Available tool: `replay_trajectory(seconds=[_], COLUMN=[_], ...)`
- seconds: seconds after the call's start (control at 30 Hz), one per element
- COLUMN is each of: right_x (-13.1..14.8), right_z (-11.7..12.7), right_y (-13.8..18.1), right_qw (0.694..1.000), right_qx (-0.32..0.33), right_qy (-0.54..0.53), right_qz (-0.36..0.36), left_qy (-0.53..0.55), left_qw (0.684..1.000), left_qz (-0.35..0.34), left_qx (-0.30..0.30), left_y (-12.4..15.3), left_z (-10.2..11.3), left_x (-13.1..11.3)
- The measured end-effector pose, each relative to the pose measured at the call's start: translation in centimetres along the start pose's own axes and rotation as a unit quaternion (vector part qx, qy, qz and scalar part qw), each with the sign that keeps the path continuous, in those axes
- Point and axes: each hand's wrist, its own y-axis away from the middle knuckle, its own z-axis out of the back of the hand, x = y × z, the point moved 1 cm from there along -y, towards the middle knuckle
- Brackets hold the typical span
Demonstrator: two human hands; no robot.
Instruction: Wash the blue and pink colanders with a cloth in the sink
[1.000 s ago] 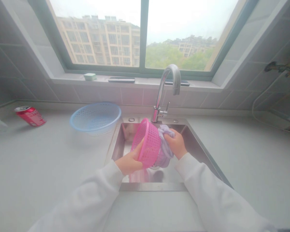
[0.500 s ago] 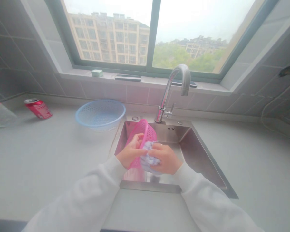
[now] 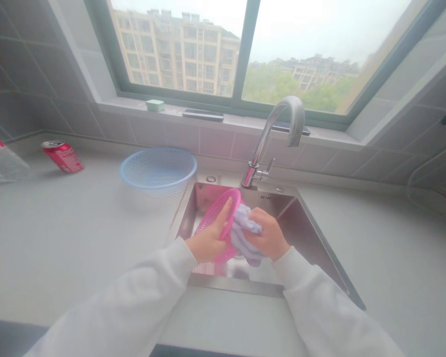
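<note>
Both hands work over a stainless-steel sink (image 3: 306, 234). The left hand (image 3: 207, 244) clasps a pink perforated plastic basket (image 3: 216, 218), with its index finger stretched up the rim. The right hand (image 3: 269, 237) is closed around a crumpled pale-lilac cloth (image 3: 241, 233) pressed against the basket's mouth. Half a second ago the right hand overlapped the left's fingers; now it sits apart, further right. The sink's front edge lies just below the wrists, and open basin spreads right of the right hand. A curved chrome tap (image 3: 269, 128) arches beyond the hands. The hands and cloth hide the basket's lower part.
</note>
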Motion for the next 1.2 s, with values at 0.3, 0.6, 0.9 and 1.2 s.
replay_trajectory(seconds=[0.3,0.6,0.9,1.2], right_x=[-3.4,-5.0,-4.5,0.7], right_z=[1.4,1.3,1.3,-1.2], right_y=[-0.6,-0.6,-0.4,0.8], right_qw=[0.982,0.956,0.965,0.984], right_qx=[-0.109,-0.133,-0.156,0.043], right_qy=[0.008,-0.033,-0.042,0.076], right_qz=[-0.153,-0.261,-0.207,0.158], left_qy=[-0.053,0.231,0.349,0.283], left_qw=[0.995,0.967,0.929,0.948], left_qz=[0.047,0.096,0.126,0.104], left_qx=[0.066,0.041,-0.001,0.101], left_y=[0.5,-1.0,-0.7,-0.7], left_z=[0.6,0.6,0.8,0.9], left_x=[-1.1,-1.8,-1.1,0.5])
